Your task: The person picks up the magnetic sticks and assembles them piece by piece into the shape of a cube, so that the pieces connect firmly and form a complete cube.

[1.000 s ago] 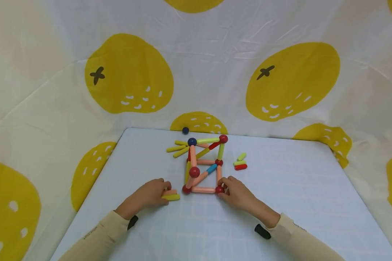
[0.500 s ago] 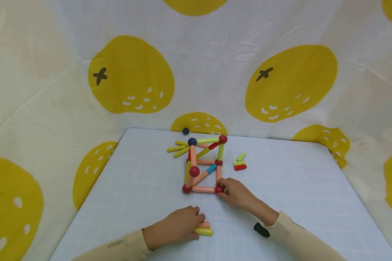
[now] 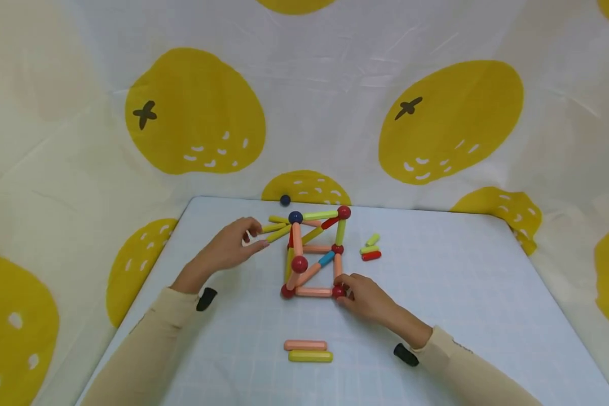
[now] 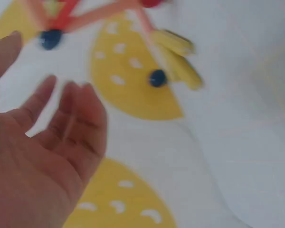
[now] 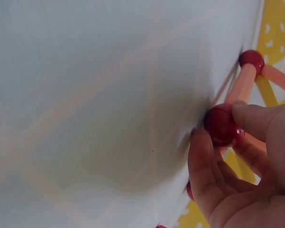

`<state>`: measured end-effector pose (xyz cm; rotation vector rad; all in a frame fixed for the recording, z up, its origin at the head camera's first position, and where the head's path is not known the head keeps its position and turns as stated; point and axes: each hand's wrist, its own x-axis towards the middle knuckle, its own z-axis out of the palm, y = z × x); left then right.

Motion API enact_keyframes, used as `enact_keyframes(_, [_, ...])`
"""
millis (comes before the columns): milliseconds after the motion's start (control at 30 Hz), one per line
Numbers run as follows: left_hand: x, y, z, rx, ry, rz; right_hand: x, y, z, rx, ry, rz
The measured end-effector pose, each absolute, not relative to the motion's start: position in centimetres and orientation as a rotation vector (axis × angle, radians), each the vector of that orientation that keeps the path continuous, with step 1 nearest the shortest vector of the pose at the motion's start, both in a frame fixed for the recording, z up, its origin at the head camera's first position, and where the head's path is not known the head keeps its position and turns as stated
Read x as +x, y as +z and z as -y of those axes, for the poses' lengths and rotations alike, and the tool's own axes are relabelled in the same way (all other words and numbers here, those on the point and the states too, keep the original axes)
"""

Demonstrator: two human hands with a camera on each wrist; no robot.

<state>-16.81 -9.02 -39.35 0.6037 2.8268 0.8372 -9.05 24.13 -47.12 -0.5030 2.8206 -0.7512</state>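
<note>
A frame of coloured rods and balls (image 3: 316,292) stands on the table, with red balls at most corners and a dark blue ball (image 3: 295,217) at an upper one. My right hand (image 3: 367,299) pinches the red ball (image 5: 222,125) at its near right corner between thumb and fingers. Beside the frame's far left side, my left hand (image 3: 228,245) reaches toward several yellow rods (image 3: 278,234). Its thumb and fingers are spread apart in the left wrist view, holding nothing. Whether a fingertip touches the rods I cannot tell.
A pink rod (image 3: 305,344) and a yellow rod (image 3: 310,356) lie side by side near the front. Right of the frame are two short green rods (image 3: 373,239) and a red one (image 3: 371,256). A loose dark blue ball (image 3: 285,200) sits at the back edge.
My left hand carried the pink and yellow rods to the front, let them go, then moved back and left to the yellow rods. The right hand stays on the red ball.
</note>
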Motion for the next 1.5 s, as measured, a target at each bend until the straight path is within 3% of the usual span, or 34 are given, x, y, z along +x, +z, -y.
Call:
enact_keyframes(167, [-22.8, -42.2, 7.9, 0.512, 0.442, -2.886, -9.2, -47.2, -24.4, -0.497, -0.767, -2.809])
enact_keyframes(333, [-26.2, -44.2, 6.1, 0.529, 0.237, -2.868, -9.3, -47.4, -24.4, -0.522, -0.771, -2.799])
enact_keyframes(500, [-28.1, -45.2, 4.8, 0.564, 0.174, -2.843, -9.3, -47.6, -24.4, -0.551, -0.761, -2.811])
enact_keyframes(767, [-28.1, -46.9, 6.9, 0.552, 0.158, -2.850, -9.1, -47.7, -24.0, -0.558, -0.785, -2.779])
enact_keyframes(933, [-26.5, -47.0, 9.2, 0.538, 0.189, -2.825, -9.3, -47.6, -24.4, -0.530, -0.798, -2.781])
enact_keyframes(1200, [-19.8, -46.2, 12.9, 0.571, 0.345, -2.792, -9.6, -47.1, -24.8, -0.489, -0.788, -2.782])
enact_keyframes(1500, [-13.1, -45.5, 12.4, 0.552, 0.371, -2.733, -9.2, -46.9, -24.3, -0.468, -0.767, -2.780])
